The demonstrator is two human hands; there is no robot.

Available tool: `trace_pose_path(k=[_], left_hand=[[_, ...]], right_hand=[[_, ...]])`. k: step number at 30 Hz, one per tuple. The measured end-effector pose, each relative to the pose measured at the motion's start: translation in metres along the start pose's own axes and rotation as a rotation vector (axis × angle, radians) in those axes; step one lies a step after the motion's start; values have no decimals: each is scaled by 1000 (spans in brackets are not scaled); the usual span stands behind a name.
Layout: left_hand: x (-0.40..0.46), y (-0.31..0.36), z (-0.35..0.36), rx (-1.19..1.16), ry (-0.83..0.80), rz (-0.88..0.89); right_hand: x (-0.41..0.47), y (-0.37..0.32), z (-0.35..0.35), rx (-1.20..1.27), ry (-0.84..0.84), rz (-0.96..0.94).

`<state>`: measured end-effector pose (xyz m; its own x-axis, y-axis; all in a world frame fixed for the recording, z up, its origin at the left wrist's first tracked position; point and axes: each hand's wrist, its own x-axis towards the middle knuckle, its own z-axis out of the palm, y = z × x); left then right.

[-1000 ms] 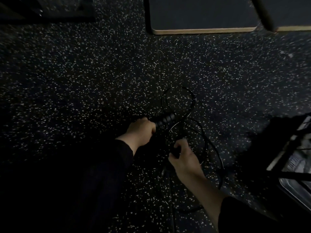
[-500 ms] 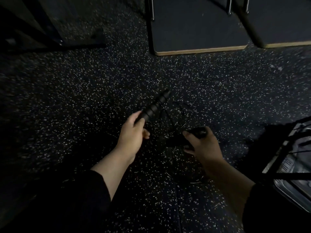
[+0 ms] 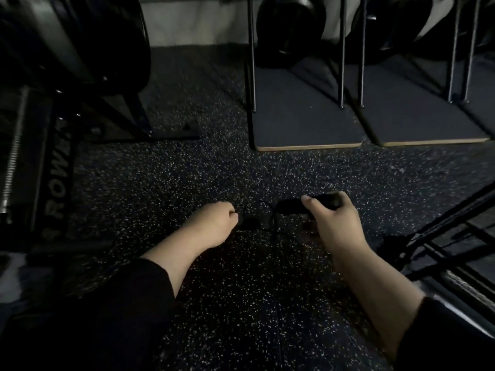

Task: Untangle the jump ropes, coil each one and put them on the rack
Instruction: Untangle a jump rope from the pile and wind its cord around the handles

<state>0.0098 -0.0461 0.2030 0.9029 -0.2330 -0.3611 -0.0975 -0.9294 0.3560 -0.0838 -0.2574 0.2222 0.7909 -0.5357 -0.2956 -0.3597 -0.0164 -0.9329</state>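
The left hand (image 3: pixel 214 223) is curled into a fist low over the speckled floor (image 3: pixel 171 183), and a dark stub of a jump-rope handle (image 3: pixel 249 224) sticks out of it toward the right, so the fingers are wrapped round that handle. The right hand (image 3: pixel 334 223) grips a second black handle (image 3: pixel 294 206), thumb on top and fingers curled under, with the handle lying roughly level and pointing left toward the other hand. Between the two hands thin black rope (image 3: pixel 272 223) runs in loose loops and hangs down toward the floor; in the dim light it is hard to follow, and I cannot tell how the strands cross or whether they belong to one rope or two. Both forearms are bare, with dark sleeves (image 3: pixel 128 303) pushed up above the wrists. At the right edge a black metal rack (image 3: pixel 442 236) with slanted bars stands near the right arm, apart from the rope. On the left stands a rowing machine (image 3: pixel 61 162) with pale letters along its rail. Further back two dark mats with pale edges (image 3: pixel 308 121) lie side by side on the floor, thin metal posts (image 3: pixel 251 54) rising from them, and round black weights (image 3: pixel 292 25) sit behind the posts against a pale wall.
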Motion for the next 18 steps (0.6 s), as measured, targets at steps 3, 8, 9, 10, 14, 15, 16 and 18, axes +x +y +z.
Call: trace_pose_path(k=[3, 8, 9, 10, 14, 15, 16, 18], left_hand=[[-31, 11, -23, -414, 118, 71], [-98, 31, -60, -795, 129, 216], [-112, 36, -65, -798, 117, 245], [-127, 40, -69, -798, 112, 268], [-174, 51, -81, -872, 162, 284], [-179, 50, -81, -884, 172, 278], [-182, 49, -81, -896, 177, 270], [-184, 46, -84, -904, 166, 261]], right_hand=[[-29, -18, -12, 50, 23, 30], [-66, -34, -32, 227, -37, 174], [-73, -37, -35, 272, -96, 209], [-82, -40, -39, 321, -159, 250], [-105, -46, -57, 448, -294, 320], [-110, -48, -62, 466, -328, 323], [-114, -50, -67, 493, -356, 332], [-122, -53, -75, 510, -397, 339]])
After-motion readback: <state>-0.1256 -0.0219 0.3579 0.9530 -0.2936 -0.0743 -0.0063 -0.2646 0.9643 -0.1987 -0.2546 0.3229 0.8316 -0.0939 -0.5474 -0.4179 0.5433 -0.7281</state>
